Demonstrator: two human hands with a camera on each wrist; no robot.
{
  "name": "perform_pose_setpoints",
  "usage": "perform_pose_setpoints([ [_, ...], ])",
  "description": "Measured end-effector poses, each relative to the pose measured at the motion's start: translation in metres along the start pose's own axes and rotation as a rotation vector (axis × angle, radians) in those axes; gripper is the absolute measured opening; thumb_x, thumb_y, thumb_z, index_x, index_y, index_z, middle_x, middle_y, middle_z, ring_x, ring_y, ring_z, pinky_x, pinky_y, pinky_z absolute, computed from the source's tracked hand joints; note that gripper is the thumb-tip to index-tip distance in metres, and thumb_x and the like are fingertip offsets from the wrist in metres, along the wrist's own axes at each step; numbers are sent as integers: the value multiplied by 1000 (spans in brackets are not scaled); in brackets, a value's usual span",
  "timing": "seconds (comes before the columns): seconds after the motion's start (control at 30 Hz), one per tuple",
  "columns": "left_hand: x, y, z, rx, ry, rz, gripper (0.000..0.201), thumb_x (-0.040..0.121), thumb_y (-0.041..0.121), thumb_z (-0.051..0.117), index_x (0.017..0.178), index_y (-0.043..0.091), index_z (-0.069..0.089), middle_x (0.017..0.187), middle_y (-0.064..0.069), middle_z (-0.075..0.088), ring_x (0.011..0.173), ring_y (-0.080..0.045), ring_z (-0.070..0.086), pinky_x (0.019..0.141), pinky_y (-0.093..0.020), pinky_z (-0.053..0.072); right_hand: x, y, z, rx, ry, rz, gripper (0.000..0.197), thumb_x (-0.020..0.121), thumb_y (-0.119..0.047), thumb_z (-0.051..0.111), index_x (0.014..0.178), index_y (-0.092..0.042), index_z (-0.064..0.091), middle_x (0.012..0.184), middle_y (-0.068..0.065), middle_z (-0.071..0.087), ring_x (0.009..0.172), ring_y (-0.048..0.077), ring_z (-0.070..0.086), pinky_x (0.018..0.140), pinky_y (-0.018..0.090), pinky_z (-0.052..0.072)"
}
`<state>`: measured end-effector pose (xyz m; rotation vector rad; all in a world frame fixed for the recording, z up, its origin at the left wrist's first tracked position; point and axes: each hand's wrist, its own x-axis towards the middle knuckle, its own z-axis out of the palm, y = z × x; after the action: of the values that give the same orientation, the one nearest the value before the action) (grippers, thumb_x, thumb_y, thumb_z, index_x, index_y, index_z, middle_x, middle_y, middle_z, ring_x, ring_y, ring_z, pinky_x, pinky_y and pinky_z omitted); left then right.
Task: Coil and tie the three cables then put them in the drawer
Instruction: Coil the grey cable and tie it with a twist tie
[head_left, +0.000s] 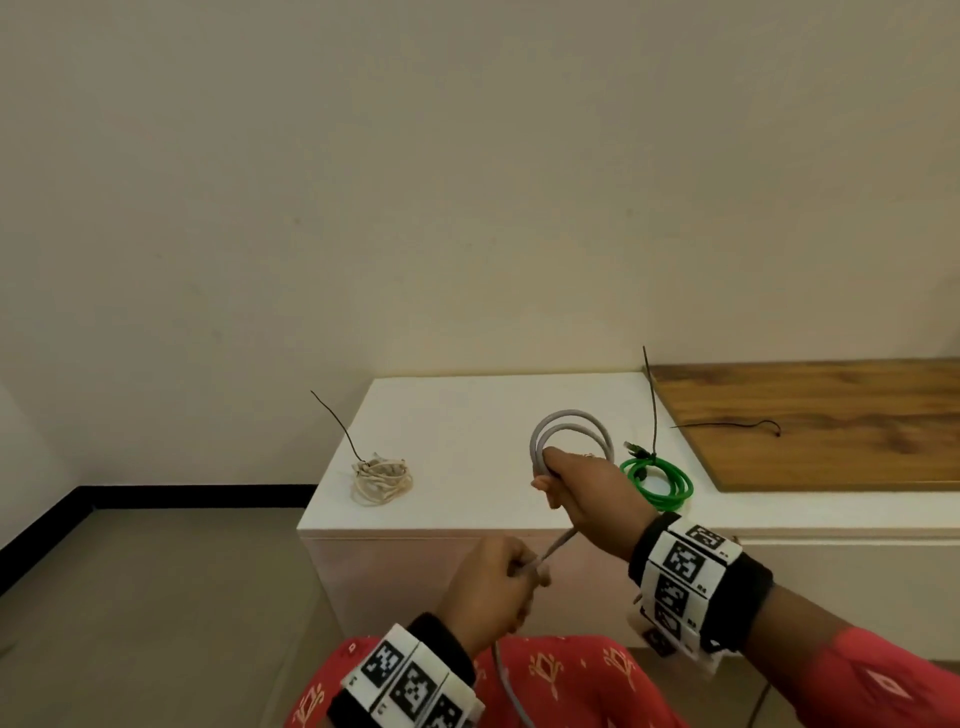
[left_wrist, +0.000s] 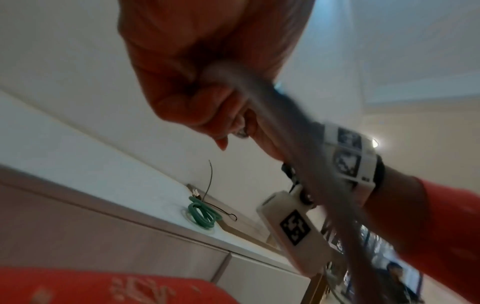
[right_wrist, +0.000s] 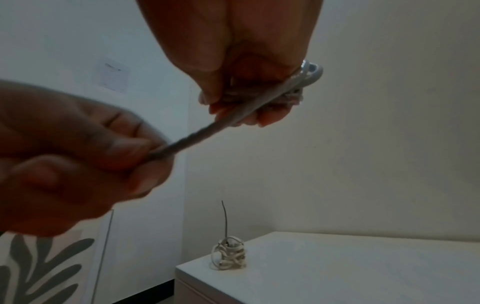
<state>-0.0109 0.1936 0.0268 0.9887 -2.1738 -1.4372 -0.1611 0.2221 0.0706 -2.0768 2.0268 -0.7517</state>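
My right hand (head_left: 582, 483) grips two loops of the grey cable (head_left: 570, 421) above the white cabinet top (head_left: 467, 415). From that fist the cable runs taut down to my left hand (head_left: 493, 577), which pinches it in front of the cabinet; the remainder hangs toward my lap. The left wrist view shows my left hand (left_wrist: 197, 82) curled round the blurred grey cable (left_wrist: 285, 115). A coiled green cable (head_left: 660, 480) with a black tie lies right of my right hand. A coiled white cable (head_left: 382, 478), also tied, sits near the cabinet's left edge.
A wooden board (head_left: 831, 426) covers the cabinet top at the right, with a loose black tie (head_left: 727, 425) lying on it. The cabinet fronts (head_left: 857, 582) below are closed. Grey floor and a black skirting lie to the left.
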Motion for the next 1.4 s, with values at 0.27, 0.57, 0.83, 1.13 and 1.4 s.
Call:
perform_pose_setpoints([
  [0.27,5,8,-31,-121,102,92,23,94,15,46,73,10,54,55,0,45,28,-6,39,36,-15,31,-3,-3,-4,-208,-337,56,29,99,-32,29,90,-12,48,77,8,62,79,29,55,67,28,32],
  [0.57,16,7,-29,150,249,298,25,91,21,52,68,20,59,42,11,44,44,-5,38,47,-15,27,-2,-3,-6,-174,-369,35,26,97,-37,35,86,-14,37,81,14,60,76,29,54,68,31,36],
  [0.83,14,11,-29,-14,187,177,26,91,25,53,68,13,57,39,10,44,36,-3,38,46,-20,34,3,-5,-9,58,-290,29,18,97,-18,37,93,-10,53,74,-9,56,67,5,49,69,19,39],
  [1.13,4,10,-30,-283,65,75,21,95,13,44,82,6,58,52,5,36,34,-2,30,37,-15,26,-4,-13,-9,-226,-371,-6,34,96,-42,34,84,-14,50,70,-2,49,72,17,47,66,27,32],
  [1.4,2,5,-41,-553,-145,12,23,85,26,60,70,9,55,49,5,40,35,-6,34,40,-17,33,1,-1,-27,606,-431,239,42,94,-21,47,54,-11,42,43,-4,36,37,9,31,38,17,30],
])
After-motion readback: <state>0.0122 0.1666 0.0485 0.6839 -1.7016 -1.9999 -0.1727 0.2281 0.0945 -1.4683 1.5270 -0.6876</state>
